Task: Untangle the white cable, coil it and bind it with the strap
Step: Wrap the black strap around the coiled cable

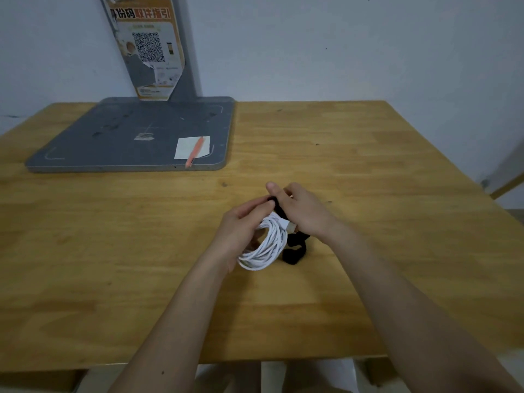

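The white cable (268,245) is wound into a round coil of several loops, held just above the wooden table (368,171) near its middle. My left hand (241,225) grips the coil's left side, thumb on top. A black strap (295,251) runs from the top of the coil, between both hands, down to a loose loop lying on the table right of the coil. My right hand (303,211) pinches the strap's upper part (279,205) against the coil. A silver plug end (290,226) shows under my right palm.
A grey flat stand base (127,137) with an upright post (158,46) carrying an orange QR poster sits at the back left. A white paper note (192,147) and an orange pen (194,153) lie on its front right corner. A wall stands behind.
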